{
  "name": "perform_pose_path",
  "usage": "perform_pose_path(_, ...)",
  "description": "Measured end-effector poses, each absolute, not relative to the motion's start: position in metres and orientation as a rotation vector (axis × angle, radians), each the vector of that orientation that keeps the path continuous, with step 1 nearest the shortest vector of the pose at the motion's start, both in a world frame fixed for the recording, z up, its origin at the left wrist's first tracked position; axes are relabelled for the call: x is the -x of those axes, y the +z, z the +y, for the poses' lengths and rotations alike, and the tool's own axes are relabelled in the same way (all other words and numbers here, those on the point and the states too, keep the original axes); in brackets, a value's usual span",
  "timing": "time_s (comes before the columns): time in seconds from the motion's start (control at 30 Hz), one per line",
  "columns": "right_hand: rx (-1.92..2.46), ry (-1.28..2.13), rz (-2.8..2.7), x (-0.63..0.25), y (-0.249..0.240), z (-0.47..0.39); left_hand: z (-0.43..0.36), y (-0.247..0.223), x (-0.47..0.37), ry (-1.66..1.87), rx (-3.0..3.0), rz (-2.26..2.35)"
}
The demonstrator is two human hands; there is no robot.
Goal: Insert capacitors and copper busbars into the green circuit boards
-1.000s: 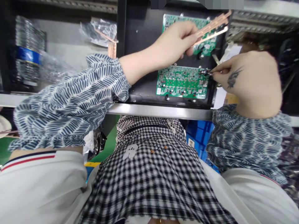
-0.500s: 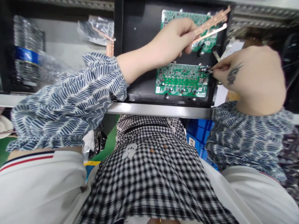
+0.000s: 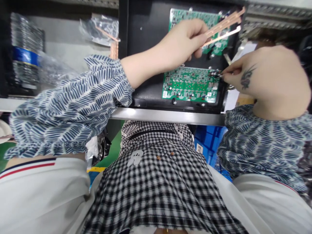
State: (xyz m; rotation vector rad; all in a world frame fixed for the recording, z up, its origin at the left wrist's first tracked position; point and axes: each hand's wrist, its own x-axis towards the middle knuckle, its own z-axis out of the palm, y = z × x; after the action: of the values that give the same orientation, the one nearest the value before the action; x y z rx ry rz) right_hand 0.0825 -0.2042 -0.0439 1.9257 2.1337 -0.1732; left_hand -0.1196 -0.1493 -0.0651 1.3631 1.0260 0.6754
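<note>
My left hand (image 3: 188, 40) is closed around several copper strips (image 3: 225, 25), which stick out to the upper right. It hovers over the upper green circuit board (image 3: 181, 16) and hides part of it. Below lies a second green circuit board (image 3: 188, 85), held in the same black tray (image 3: 146, 42). At that lower board's upper right corner, the fingertips of my right hand (image 3: 265, 78) are pinched together beside small dark and metallic parts (image 3: 215, 74). What exactly sits between those fingertips is too small to make out.
On the left stand clear plastic bottles with a blue label (image 3: 26, 56), near crumpled clear plastic (image 3: 97, 31) and more copper strips (image 3: 114, 49). A metal rail (image 3: 168, 116) runs along the front edge. Blue bins (image 3: 209, 139) are below it; white paper (image 3: 231, 99) lies at right.
My left hand and the copper strips have shifted slightly to the right. My right hand has also moved a little right, its fingertips staying at the lower board's corner.
</note>
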Motion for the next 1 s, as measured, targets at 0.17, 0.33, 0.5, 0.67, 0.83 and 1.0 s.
perform_pose_path(0.17,-1.957,-0.374,2.093,-0.089,-0.046,-0.195,-0.151,-0.059,0.123,0.648,-1.372,1.02)
perform_pose_path(0.33,-1.923,-0.385,2.241,-0.099,-0.055,-0.196,-0.153,-0.052,0.131,0.578,-1.407,0.951)
perform_pose_path(0.5,-1.858,-0.214,2.35,-0.101,-0.061,-0.205,-0.15,-0.054,0.132,0.561,-1.45,0.937)
perform_pose_path(0.67,-2.055,-0.154,2.35,-0.087,-0.044,-0.221,-0.152,-0.054,0.134,0.586,-1.429,0.92)
perform_pose_path(0.83,-2.601,-0.441,2.714,-0.058,-0.038,-0.22,-0.155,-0.052,0.14,0.688,-1.625,1.02)
perform_pose_path(1.0,-1.894,0.19,3.082,-0.026,-0.032,-0.197,-0.149,-0.038,0.15,0.628,-1.822,1.144)
